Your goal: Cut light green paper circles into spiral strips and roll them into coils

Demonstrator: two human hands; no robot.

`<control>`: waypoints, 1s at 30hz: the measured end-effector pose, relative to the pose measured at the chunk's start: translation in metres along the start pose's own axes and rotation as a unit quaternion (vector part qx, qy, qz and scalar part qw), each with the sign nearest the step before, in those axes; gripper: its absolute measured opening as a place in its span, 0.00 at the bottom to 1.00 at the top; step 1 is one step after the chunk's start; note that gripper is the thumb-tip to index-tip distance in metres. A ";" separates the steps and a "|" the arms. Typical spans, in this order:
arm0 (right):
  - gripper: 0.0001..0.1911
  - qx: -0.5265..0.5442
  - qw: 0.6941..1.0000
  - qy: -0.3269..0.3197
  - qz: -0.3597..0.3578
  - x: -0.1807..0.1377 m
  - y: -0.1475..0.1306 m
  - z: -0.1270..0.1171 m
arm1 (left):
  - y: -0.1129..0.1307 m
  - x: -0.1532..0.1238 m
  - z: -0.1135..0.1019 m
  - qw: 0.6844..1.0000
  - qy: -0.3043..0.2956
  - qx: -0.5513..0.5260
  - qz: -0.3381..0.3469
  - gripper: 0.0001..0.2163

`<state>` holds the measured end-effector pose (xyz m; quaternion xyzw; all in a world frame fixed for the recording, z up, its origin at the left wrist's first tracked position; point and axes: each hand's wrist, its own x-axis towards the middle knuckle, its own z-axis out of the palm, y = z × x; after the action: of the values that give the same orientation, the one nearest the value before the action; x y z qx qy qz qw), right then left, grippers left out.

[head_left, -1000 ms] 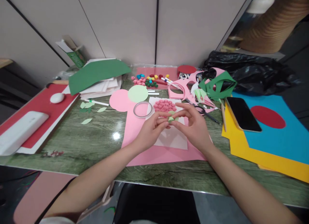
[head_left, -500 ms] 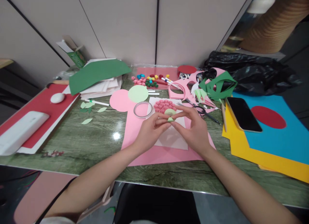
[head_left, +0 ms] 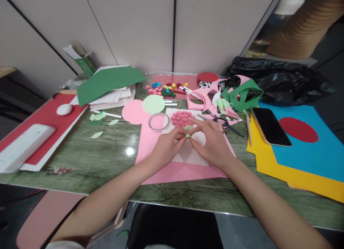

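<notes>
Both hands meet over a white sheet (head_left: 192, 156) that lies on a large pink sheet (head_left: 153, 148). My left hand (head_left: 165, 148) and my right hand (head_left: 212, 143) pinch a small light green paper piece (head_left: 187, 128) between their fingertips. They hold it low, right at the near edge of a cluster of pink rolled paper rosettes (head_left: 182, 118) on the white sheet. The right index finger lies stretched over the green piece.
A clear tape ring (head_left: 158, 121), a pale green paper circle (head_left: 153, 104) and scissors (head_left: 224, 123) lie nearby. A phone (head_left: 270, 126) rests on yellow and blue sheets at right. Green paper scraps, small coloured balls, a paper stack and a red mat with a white case sit farther off.
Both hands have moved down and slightly away from me, bringing the green piece from above the sheet to the edge of the pink rosettes.
</notes>
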<state>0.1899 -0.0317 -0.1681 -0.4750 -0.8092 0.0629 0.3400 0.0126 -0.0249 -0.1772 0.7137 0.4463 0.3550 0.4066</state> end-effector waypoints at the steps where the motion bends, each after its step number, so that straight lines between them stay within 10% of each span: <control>1: 0.31 -0.010 1.000 -0.001 -0.006 0.000 0.000 0.000 | 0.000 0.000 0.000 1.000 0.000 0.000 0.001 0.06; 11: 0.29 0.016 0.997 0.054 -0.057 0.003 -0.003 -0.011 | 0.003 0.002 0.001 0.979 0.024 -0.199 -0.044 0.09; 23: 0.25 -0.096 0.988 0.055 -0.103 -0.003 0.000 0.003 | 0.000 0.000 0.000 0.997 0.049 0.045 0.033 0.07; 30: 0.28 -0.066 0.987 0.090 -0.111 -0.005 0.003 -0.001 | 0.007 0.004 -0.005 0.966 0.007 -0.255 -0.050 0.06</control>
<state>0.1944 -0.0341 -0.1706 -0.4070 -0.8253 -0.0719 0.3847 0.0124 -0.0218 -0.1683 0.5608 0.3792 0.4407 0.5895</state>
